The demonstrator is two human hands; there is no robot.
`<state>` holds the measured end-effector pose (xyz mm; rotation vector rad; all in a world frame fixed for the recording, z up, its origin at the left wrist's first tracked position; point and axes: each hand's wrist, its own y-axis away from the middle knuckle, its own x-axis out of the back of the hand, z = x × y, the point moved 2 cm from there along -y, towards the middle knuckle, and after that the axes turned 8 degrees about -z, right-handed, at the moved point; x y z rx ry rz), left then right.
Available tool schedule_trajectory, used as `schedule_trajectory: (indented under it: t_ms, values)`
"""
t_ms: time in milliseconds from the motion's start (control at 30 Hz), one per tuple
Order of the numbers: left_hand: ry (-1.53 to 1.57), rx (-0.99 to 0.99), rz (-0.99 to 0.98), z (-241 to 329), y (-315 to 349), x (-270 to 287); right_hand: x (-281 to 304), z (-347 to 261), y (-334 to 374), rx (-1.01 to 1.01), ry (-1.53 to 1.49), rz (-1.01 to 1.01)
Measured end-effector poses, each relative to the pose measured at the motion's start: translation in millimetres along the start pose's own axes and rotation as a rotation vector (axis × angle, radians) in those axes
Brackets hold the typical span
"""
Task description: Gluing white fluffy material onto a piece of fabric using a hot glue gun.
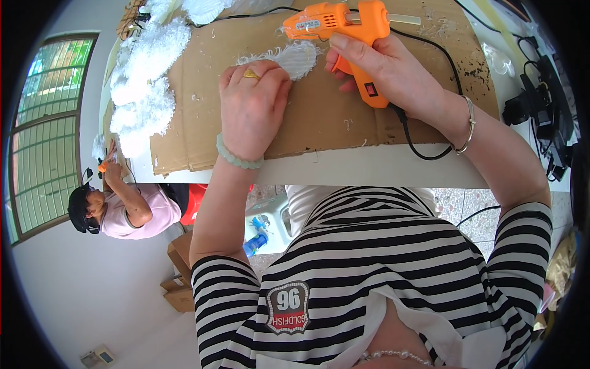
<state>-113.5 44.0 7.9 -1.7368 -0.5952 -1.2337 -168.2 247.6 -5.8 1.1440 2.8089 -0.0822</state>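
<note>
My right hand (405,74) is wrapped round the handle of an orange hot glue gun (372,31), its fingers at the trigger. The gun lies level, nozzle to the left, with a pale glue stick (402,19) jutting from its back. Below the nozzle is a white, ribbed fabric piece with a frayed, fringed edge (298,60). My left hand (253,101) is closed over the near left end of this piece, and its fingertips are hidden. The nozzle is just above the piece; whether they touch I cannot tell.
Brown cardboard (332,123) covers the white table (369,166). White fluffy pieces (144,86) are heaped at the left. The gun's black cord (418,150) loops beside my right wrist. Black adapters and cables (534,98) lie far right. Another person (135,209) works at the left.
</note>
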Motion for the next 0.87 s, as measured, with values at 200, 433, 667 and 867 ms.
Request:
schedule_trajectory:
  t_ms: [200,433,667,867]
  values:
    - [0.329,0.271,-0.058,-16.8,-2.2,-6.2,1.9,2.0,0.7,-0.001,0.016,-0.013]
    - [0.23,0.262,-0.099,-21.9,-11.2,-9.0,1.4,-0.3,1.3,-0.016,0.006,-0.015]
    - [0.22,0.136,0.04,-3.4,-12.4,11.2,2.3,2.0,-0.6,0.005,-0.007,-0.018]
    - [0.078,0.028,-0.081,-1.1,-13.4,-2.7,3.5,1.9,-1.2,-0.03,0.01,-0.016]
